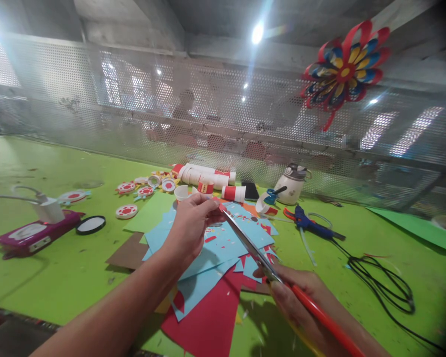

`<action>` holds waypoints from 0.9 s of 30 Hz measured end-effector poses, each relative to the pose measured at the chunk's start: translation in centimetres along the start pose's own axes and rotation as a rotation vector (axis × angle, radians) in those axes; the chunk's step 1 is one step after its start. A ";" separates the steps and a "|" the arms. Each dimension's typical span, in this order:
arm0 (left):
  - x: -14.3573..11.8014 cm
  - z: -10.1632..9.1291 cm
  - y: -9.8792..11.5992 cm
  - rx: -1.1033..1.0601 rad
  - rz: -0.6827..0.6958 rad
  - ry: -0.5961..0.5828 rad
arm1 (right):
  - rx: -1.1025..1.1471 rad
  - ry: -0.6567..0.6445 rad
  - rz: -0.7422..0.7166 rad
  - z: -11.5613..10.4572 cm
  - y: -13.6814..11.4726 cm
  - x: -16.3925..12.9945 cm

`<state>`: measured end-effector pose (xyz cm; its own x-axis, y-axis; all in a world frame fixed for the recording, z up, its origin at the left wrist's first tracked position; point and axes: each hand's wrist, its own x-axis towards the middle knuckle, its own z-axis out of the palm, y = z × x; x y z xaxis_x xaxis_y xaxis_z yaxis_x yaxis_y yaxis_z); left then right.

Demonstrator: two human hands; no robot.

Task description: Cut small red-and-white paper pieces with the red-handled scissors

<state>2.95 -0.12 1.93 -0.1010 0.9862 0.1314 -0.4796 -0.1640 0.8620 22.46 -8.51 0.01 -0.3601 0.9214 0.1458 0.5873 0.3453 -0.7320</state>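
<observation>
My left hand [190, 218] is closed in a pinch above the paper pile. Between its fingertips shows a small red paper piece [222, 208], mostly hidden by the fingers. Long metal scissors [250, 248] with red and yellow handles are gripped in my right hand [301, 290]. Their blade tips point away from me and meet the red piece at my left fingertips. The blades look nearly closed. Under both hands lie light blue paper sheets [196, 267] strewn with red and white scraps, over a red paper sheet [204, 327].
Paper cups [233, 193] and flower-patterned discs [126, 211] lie beyond the pile. A purple power strip [40, 235] and round black-rimmed lid [91, 225] are left. Rightward are a jug [292, 184], a blue glue gun [312, 223] and its coiled cable [381, 282]. A paper flower [345, 72] hangs above.
</observation>
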 end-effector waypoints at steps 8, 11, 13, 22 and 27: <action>-0.2 0.2 -0.2 0.019 0.004 0.020 | -0.041 0.019 -0.004 0.0 0.5 0.2; -0.2 0.2 -0.2 -0.002 0.006 0.037 | -0.078 -0.033 -0.026 -0.2 0.9 0.4; 0.0 0.1 -0.2 -0.016 0.010 0.053 | -0.070 -0.093 -0.052 -0.3 0.7 0.3; 0.0 0.1 0.1 -0.038 0.010 0.054 | 0.011 -0.196 -0.129 -0.4 0.1 0.3; 0.0 0.0 0.1 -0.026 0.012 0.035 | -0.044 -0.094 -0.126 -0.6 1.5 0.6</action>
<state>2.93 -0.11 1.99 -0.1368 0.9828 0.1242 -0.5003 -0.1768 0.8476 23.55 -7.35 -0.62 -0.4977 0.8504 0.1705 0.5638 0.4666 -0.6814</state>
